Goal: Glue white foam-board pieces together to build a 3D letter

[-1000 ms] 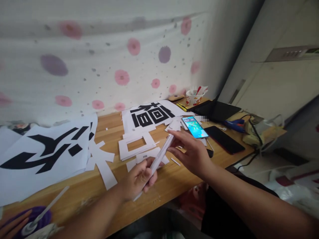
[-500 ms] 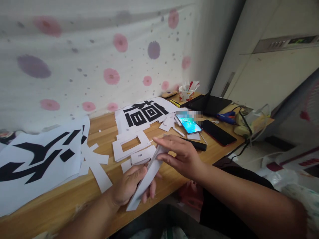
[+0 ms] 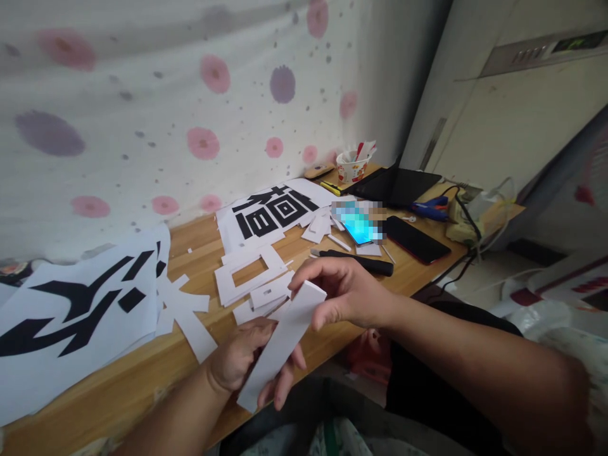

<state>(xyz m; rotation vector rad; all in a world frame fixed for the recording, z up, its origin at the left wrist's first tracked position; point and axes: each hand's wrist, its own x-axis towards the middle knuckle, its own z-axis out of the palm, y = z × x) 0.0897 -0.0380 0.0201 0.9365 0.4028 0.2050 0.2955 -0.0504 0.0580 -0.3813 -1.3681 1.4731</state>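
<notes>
A long white paper strip (image 3: 284, 342) is held between both hands above the near edge of the wooden desk (image 3: 118, 386). My left hand (image 3: 242, 362) grips the strip's lower half with fingers curled round it. My right hand (image 3: 344, 292) pinches the strip's upper end between thumb and fingers. Just beyond the hands lie several white paper cut-outs (image 3: 247, 278) on the desk.
A large sheet with black shapes (image 3: 76, 310) lies at the left, another printed sheet (image 3: 273, 212) at the back. A black utility knife (image 3: 361, 261), a lit phone (image 3: 361, 225), a dark phone (image 3: 417, 239), a laptop (image 3: 399, 185) and a paper cup (image 3: 352, 167) sit to the right.
The strip has turned from edge-on to show its flat white face. Both hands have drawn nearer to me, down towards the desk edge. The view has shifted slightly rightward.
</notes>
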